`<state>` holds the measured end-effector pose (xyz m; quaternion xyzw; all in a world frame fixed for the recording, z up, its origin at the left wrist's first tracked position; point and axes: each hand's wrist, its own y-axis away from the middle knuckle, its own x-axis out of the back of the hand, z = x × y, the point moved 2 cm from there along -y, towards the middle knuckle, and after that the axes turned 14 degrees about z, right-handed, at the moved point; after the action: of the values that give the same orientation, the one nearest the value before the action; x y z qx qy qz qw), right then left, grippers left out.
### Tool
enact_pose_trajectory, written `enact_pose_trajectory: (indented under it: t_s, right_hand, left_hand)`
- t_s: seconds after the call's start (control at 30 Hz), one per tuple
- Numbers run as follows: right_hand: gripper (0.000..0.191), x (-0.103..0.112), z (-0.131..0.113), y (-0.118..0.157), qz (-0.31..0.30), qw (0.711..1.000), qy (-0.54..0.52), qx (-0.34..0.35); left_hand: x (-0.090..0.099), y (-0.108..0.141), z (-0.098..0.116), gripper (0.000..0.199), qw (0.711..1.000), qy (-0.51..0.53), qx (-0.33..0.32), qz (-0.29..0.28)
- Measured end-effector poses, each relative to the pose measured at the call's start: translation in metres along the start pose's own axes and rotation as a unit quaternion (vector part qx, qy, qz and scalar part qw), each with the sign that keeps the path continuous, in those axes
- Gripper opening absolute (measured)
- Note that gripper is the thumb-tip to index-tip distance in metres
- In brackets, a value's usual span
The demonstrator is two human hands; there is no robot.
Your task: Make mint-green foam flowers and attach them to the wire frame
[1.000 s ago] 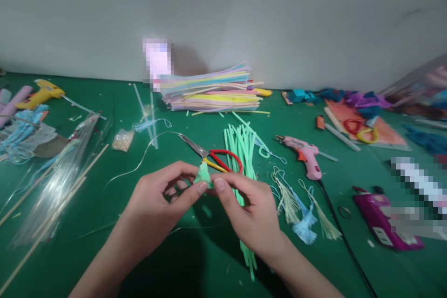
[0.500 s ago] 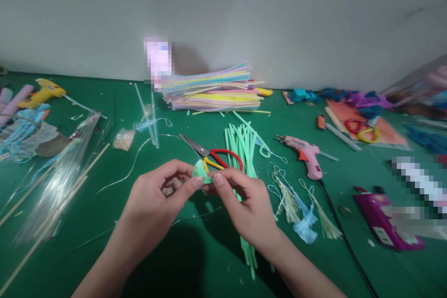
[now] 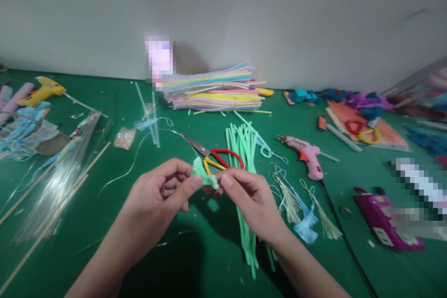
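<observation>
Between my hands is a small mint-green pipe cleaner piece, bent into a fuzzy, curved shape. My left hand pinches its left side between thumb and fingers. At its right end are the closed fingertips of my right hand; the exact contact there is partly hidden. Just behind lie scissors with one red and one yellow handle. A bundle of mint-green pipe cleaners lies under and beside my right hand. A thin wire curves across the table left of the scissors.
Bundles of pastel pipe cleaners lie by the wall. To the right are a pink glue gun with a black cord, tassels and a purple box. On the left are a yellow glue gun, wooden sticks and a bag of beads.
The green piece has turned, and its right end now shows in front of my right fingertips. My right thumb has shifted slightly right. My left hand keeps its pinch.
</observation>
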<state>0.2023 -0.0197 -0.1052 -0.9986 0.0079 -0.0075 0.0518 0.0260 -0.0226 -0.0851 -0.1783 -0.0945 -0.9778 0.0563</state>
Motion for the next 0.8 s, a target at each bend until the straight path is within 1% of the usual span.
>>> enact_pose_trajectory:
  t_s: [0.07, 0.13, 0.2, 0.23, 0.3, 0.37, 0.43, 0.5, 0.63, 0.73, 0.8]
  right_hand:
    - [0.012, 0.0001, -0.0017, 0.0003, 0.024, 0.998, 0.032, 0.040]
    - [0.012, -0.0001, -0.0027, 0.0020, 0.061, 0.994, 0.062, 0.073]
    - [0.007, -0.0006, -0.0027, 0.0040, 0.081, 0.990, 0.073, 0.085]
    - [0.005, -0.0006, -0.0026, 0.0046, 0.084, 0.991, 0.068, 0.080]
    - [0.006, -0.0002, -0.0020, 0.0045, 0.074, 0.995, 0.039, 0.051]
    - [0.008, 0.0009, -0.0006, 0.0027, 0.050, 0.999, -0.012, -0.012]
    - [0.012, 0.0021, 0.0009, 0.0004, 0.023, 0.995, -0.057, -0.080]
    - [0.013, 0.0035, 0.0022, -0.0017, 0.008, 0.990, -0.075, -0.121]
    - [0.016, 0.0047, 0.0043, -0.0033, -0.023, 0.986, -0.087, -0.141]
    - [0.024, 0.0049, 0.0051, -0.0025, -0.049, 0.986, -0.100, -0.125]
    - [0.032, 0.0058, 0.0048, -0.0018, -0.044, 0.988, -0.102, -0.108]
  left_hand:
    - [-0.0020, -0.0001, 0.0014, 0.025, 1.000, -0.004, -0.003, -0.003]
    - [-0.0048, 0.0007, 0.0022, 0.024, 1.000, -0.012, -0.002, -0.009]
    - [-0.0064, 0.0020, 0.0020, 0.023, 1.000, -0.020, -0.002, -0.008]
    - [-0.0066, 0.0026, 0.0016, 0.024, 1.000, -0.025, -0.003, -0.008]
    - [-0.0058, 0.0033, 0.0008, 0.025, 0.999, -0.033, -0.009, -0.010]
    - [-0.0044, 0.0034, 0.0001, 0.025, 0.999, -0.041, -0.022, -0.019]
    - [-0.0033, 0.0030, -0.0002, 0.024, 0.998, -0.049, -0.033, -0.033]
    - [-0.0028, 0.0022, -0.0003, 0.024, 0.997, -0.049, -0.038, -0.043]
    - [-0.0024, 0.0018, 0.0003, 0.024, 0.997, -0.031, -0.028, -0.060]
    - [-0.0018, 0.0032, 0.0018, 0.025, 0.997, -0.025, -0.025, -0.067]
    - [-0.0017, 0.0040, 0.0026, 0.025, 0.998, -0.029, -0.025, -0.059]
